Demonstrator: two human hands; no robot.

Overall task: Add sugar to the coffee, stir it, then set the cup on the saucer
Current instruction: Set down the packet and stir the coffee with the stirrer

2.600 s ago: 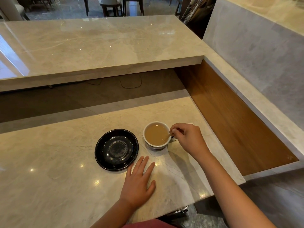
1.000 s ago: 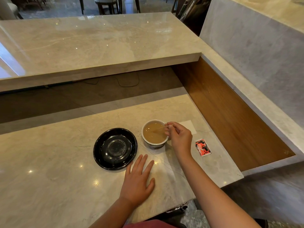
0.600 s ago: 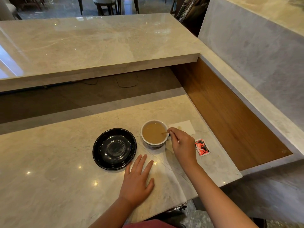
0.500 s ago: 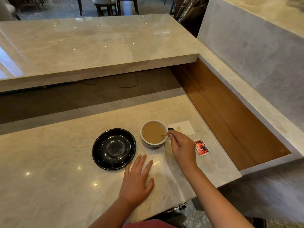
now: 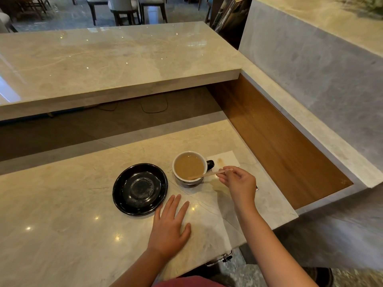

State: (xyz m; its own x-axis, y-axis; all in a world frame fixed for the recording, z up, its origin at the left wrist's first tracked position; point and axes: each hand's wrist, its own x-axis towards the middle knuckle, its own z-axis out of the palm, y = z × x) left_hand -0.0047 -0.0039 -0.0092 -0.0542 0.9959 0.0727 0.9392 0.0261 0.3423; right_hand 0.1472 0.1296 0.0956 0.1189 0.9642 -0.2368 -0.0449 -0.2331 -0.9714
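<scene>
A person sits at a pale beige marble bench [image 5: 62,235], both bare forearms reaching over it. The right hand [image 5: 238,182] pinches the outer end of a thin, flat wooden stirring stick [image 5: 208,175] between thumb and fingertips, so this grip is closed on the stick. The stick lies nearly level, resting across the near right rim of the cup, and its far tip dips into the drink at the cup's near edge.

The round cup, white inside and dark outside [image 5: 189,167], stands directly on the bench and holds light brown milky coffee [image 5: 187,166] filled close to the rim. Its small black handle [image 5: 210,164] points to the right. The cup is not on the saucer: the glossy black round saucer [image 5: 139,189] lies just left of it, near but apart, with nothing on it.

The left hand [image 5: 170,228] lies flat, palm down, fingers spread and released, on the bench just in front of the saucer's near right edge, holding nothing.

Behind the right hand, a white paper napkin with a brown stain [image 5: 224,160] lies flat beside the cup's handle. A small red sliver of something shows at the right hand's far edge, too hidden to identify.
</scene>
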